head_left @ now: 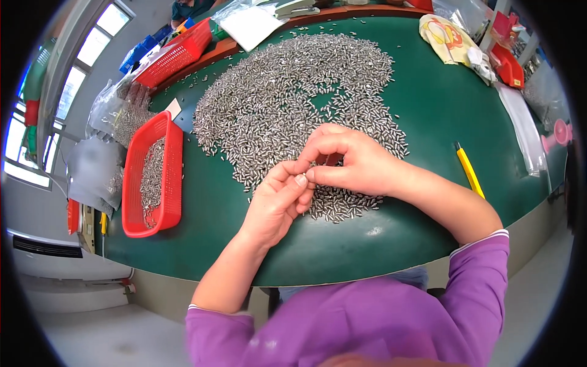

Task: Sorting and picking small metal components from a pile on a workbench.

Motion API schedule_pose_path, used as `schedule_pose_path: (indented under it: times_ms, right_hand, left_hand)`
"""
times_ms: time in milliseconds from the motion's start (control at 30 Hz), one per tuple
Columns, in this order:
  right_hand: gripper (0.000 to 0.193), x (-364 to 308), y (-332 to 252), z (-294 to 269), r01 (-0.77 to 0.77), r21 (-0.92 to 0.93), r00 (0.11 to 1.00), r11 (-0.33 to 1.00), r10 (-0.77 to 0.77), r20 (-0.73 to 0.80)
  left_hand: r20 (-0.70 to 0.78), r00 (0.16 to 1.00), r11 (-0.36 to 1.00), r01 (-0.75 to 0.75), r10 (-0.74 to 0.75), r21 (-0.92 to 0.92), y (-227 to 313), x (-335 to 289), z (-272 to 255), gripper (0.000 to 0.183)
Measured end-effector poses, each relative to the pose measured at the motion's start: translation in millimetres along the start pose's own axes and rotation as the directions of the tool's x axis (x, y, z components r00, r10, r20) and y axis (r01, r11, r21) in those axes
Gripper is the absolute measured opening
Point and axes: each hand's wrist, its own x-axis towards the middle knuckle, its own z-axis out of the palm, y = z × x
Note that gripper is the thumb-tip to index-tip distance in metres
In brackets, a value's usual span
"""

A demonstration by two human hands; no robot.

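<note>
A broad heap of small, shiny, cylindrical metal pieces point(263, 98) spreads over the green tabletop point(422, 134). Above its near part my two hands meet fingertip to fingertip. My left hand point(278, 199) is closed, its thumb and index finger pinched together. My right hand point(351, 159) is also in a pinch, thumb against index finger, touching the left fingertips. Whatever lies between the fingers is too small and too covered to make out. More metal pieces show below and beside the hands.
To the left stands a red plastic basket point(174, 183) partly filled with metal pieces. Clear bags of pieces point(125, 110) lie behind it. A yellow-handled tool point(469, 171) rests at the right, near a yellow printed cloth point(445, 40). Another red basket point(177, 58) is at the back left.
</note>
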Motion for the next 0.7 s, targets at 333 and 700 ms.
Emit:
schedule_pose_path:
  times_ms: [333, 700]
  right_hand:
    - [0.016, -10.5, 23.7, -3.5, 0.039, -0.666, 0.998, 0.745, -0.067, -0.017]
    - [0.020, 0.9, -3.6, 1.7, 0.132, -0.353, 0.976, 0.926, -0.185, -0.119]
  left_hand:
    - [-0.024, 0.996, 0.994, -0.083, 0.085, 0.068, -2.9, -1.4, 1.4, 0.013]
    - [-0.031, 0.998, 0.996, -0.052, 0.055, 0.074, 0.3, -1.0, 3.5, 0.019]
